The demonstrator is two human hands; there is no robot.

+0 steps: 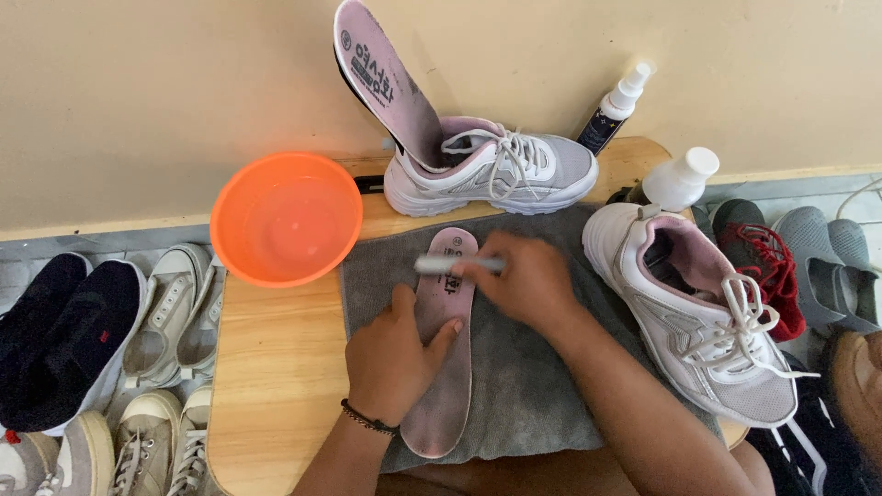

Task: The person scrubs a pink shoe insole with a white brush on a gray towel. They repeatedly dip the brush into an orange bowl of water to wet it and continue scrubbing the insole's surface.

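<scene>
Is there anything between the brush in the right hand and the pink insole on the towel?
Nothing visible. The right hand holds the brush directly over the pink insole, which the left hand pins on the grey towel.

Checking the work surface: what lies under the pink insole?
The pink insole lies on a grey towel spread over the wooden table. The left hand covers part of the insole.

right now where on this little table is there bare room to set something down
Bare wood lies left of the grey towel, below the orange bowl. The towel's strip between the right hand and the right-side sneaker is narrow. Crowded along the wall: upright sneaker, spray bottles.
</scene>
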